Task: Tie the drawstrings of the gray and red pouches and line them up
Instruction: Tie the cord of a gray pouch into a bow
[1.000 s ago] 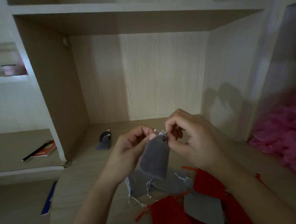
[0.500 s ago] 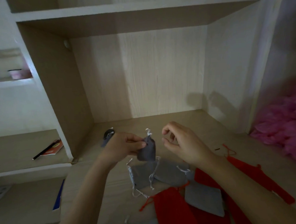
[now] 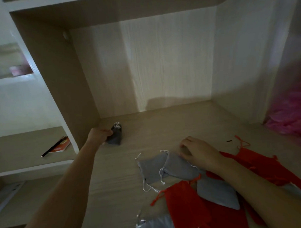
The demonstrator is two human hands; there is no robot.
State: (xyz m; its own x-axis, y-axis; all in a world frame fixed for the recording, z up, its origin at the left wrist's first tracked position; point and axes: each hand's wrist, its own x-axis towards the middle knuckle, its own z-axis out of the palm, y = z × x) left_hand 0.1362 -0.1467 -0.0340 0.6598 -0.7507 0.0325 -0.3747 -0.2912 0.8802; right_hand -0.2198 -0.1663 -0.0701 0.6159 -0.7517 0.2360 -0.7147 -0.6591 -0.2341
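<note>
Nearest on light wood worktop (image 3: 115,191): heap of flat red fabric drawstring pouches (image 3: 183,203) and loose gray fabric pouches (image 3: 153,171), cords untied. Just beyond, right hand (image 3: 197,153) palm-down on one gray pouch, grip slack, clasping nothing. Farther left, left hand (image 3: 99,135), grip closed round small cinched dark gray pouch (image 3: 115,138), low on worktop beside cabinet side panel (image 3: 63,82).
</note>
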